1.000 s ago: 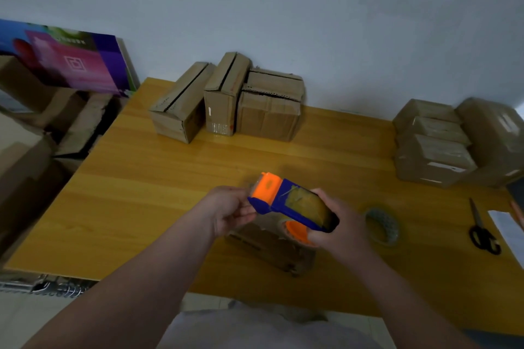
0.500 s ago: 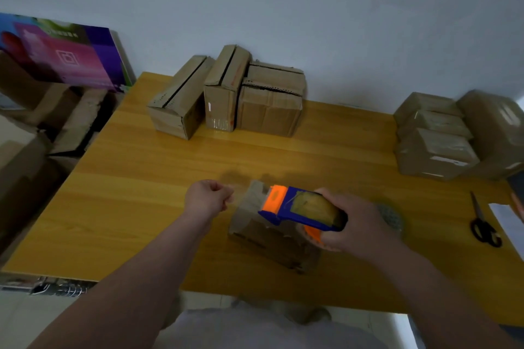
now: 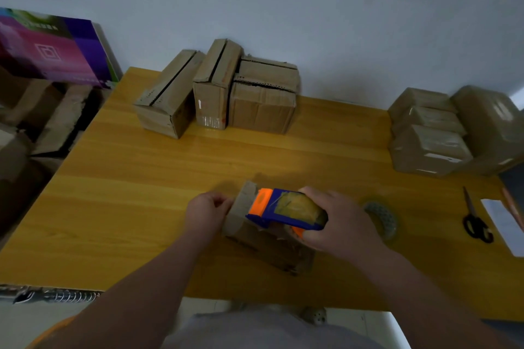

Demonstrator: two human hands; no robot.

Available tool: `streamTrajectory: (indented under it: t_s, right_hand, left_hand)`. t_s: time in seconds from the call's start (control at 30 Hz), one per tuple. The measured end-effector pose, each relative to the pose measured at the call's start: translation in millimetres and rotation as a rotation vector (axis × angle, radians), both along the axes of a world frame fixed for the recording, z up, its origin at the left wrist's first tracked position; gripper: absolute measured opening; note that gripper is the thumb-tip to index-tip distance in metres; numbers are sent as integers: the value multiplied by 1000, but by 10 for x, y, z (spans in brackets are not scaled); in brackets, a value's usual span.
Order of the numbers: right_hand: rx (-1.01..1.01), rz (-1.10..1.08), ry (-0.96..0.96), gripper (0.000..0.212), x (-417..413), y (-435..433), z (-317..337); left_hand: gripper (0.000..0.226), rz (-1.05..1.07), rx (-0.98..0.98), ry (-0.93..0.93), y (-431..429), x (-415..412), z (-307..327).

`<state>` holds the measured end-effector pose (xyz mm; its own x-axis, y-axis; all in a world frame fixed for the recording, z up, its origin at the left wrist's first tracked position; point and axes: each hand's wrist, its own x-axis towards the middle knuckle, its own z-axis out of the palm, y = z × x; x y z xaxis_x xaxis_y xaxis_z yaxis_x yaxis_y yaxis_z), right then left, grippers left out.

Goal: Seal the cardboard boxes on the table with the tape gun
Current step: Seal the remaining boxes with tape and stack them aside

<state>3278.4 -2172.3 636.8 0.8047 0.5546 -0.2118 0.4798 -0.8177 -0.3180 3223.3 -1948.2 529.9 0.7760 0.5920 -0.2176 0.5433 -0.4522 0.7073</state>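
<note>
Head view: right hand [image 3: 340,224] wrapped curled fingers round the blue-and-orange tape gun [image 3: 286,211], held on top of one cardboard box [image 3: 263,238] at the table's [image 3: 141,178] 6 o'clock edge. The left hand [image 3: 205,214], fingers curled, gripped that box's 9 o'clock end. Three unsealed boxes [image 3: 218,91] stood at 12 o'clock, the rightmost possibly two stacked. At 3 o'clock sat roughly four taped boxes [image 3: 431,133], dim and cut off, then one tape roll [image 3: 381,219] and one pair of scissors [image 3: 476,224].

Dim room: plain grey wall [image 3: 340,8] behind 1 wooden table [image 3: 141,178] (yellowish).
</note>
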Motion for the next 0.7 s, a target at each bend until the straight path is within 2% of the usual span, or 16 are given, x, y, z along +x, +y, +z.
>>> streamTrajectory:
  t_s: [0.07, 0.2, 0.27, 0.3, 0.37, 0.4, 0.47, 0.63, 0.7]
  right_hand:
    - [-3, 11, -14, 76, -3, 16, 0]
    - [12, 23, -17, 71, -5, 31, -5]
    - [14, 19, -16, 73, -3, 12, -21]
    - [18, 14, -16, 74, -2, 1, -30]
    - [32, 5, -10, 75, -3, -19, -47]
    - [37, 0, -5, 75, -4, -25, -56]
    - [40, -1, -9, 75, -8, -30, -73]
    - [55, 7, -29, 72, -10, -10, -102]
    - [57, 8, -36, 72, -4, -22, -111]
  left_hand:
    - [22, -77, 26, 36, 25, 13, -7]
    - [31, -197, 93, 231, 145, 3, 14]
    - [31, -150, 88, 172, 154, -3, 84]
    - [29, -105, -13, 81, 131, -12, 144]
    - [41, -58, -411, -78, 16, -56, 333]
    - [52, -81, -609, -89, -59, -98, 419]
    - [64, -168, -726, -12, -148, -162, 463]
    - [75, -364, -579, 169, -38, -182, 279]
    - [92, -482, -339, 184, -30, -139, 245]
